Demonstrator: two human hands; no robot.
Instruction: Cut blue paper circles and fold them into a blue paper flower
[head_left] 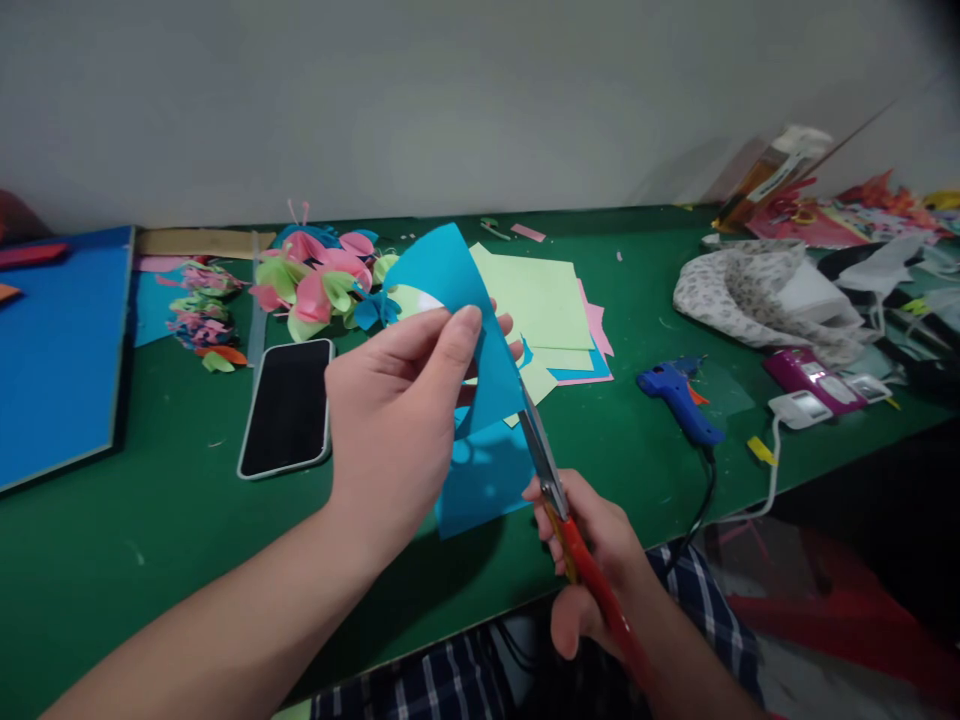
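My left hand (397, 420) pinches a folded blue paper sheet (465, 330) between thumb and fingers, holding it up above the green table (150, 520). My right hand (592, 560) grips red-handled scissors (559, 505), whose blades point up and touch the paper's right edge. A lower part of the blue paper hangs down beside the blades.
A phone (289, 405) lies face up left of my hands. Paper flowers (322, 275) and scraps lie behind it. A stack of green, pink and blue sheets (547, 310) sits behind the hands. A blue glue gun (679, 395), a charger and clutter lie right. A blue board (60, 350) lies far left.
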